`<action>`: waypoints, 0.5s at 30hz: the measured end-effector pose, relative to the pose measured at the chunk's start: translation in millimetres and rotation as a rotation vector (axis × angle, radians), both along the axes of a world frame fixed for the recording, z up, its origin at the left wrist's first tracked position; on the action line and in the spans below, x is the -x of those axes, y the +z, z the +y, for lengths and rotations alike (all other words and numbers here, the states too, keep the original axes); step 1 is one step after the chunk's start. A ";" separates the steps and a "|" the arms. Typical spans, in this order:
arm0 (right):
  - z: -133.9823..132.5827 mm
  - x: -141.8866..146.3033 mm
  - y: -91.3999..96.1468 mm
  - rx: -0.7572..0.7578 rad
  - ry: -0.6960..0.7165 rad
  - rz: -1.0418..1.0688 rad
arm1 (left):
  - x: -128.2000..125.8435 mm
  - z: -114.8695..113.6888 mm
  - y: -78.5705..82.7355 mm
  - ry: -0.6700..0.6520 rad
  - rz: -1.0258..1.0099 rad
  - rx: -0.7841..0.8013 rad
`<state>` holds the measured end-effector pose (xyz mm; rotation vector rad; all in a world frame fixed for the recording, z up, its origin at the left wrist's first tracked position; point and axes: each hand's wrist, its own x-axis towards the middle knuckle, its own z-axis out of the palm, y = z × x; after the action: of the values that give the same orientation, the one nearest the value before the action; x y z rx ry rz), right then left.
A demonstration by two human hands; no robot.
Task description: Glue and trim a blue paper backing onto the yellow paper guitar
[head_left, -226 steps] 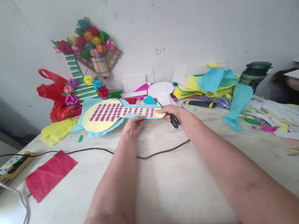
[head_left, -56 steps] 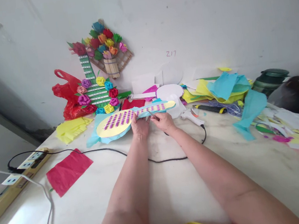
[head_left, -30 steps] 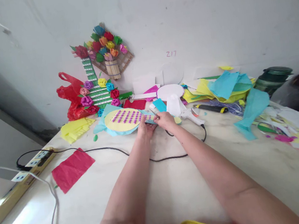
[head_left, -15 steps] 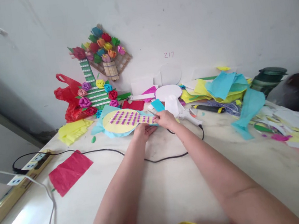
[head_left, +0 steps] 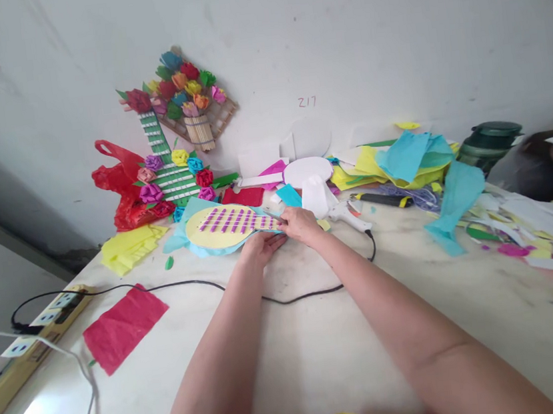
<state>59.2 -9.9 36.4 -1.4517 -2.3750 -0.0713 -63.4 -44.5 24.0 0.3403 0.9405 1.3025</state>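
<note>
L hand (head_left: pixel 259 244) grips cutout (head_left: pixel 218 226) by its neck, low over far tabletop (head_left: pixel 322 335), prob. to steady it; R hand (head_left: pixel 301 221) clenched on scissors (head_left: pixel 274 214) (barely showing), blade at the neck's edge.

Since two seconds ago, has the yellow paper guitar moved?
Yes. The yellow paper guitar turned: its neck, then beside the white paper disc, swung down away from it, toward the person.

Bright, even daylight, soft shadows, glare at lower left — corners darkened, edges stretched
</note>
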 end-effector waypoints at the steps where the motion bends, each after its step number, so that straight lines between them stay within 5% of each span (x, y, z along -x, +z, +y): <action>1: -0.2 -0.3 0.4 0.004 -0.001 -0.001 | 0.4 0.6 -0.5 -0.003 -0.004 0.004; 15: -3.8 3.8 -0.6 -0.041 0.027 -0.061 | 0.9 9.4 -10.1 0.034 -0.027 0.029</action>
<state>55.5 -13.7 35.8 -1.4177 -2.4267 -0.1589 -64.4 -35.1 13.9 0.2846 0.9445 1.3200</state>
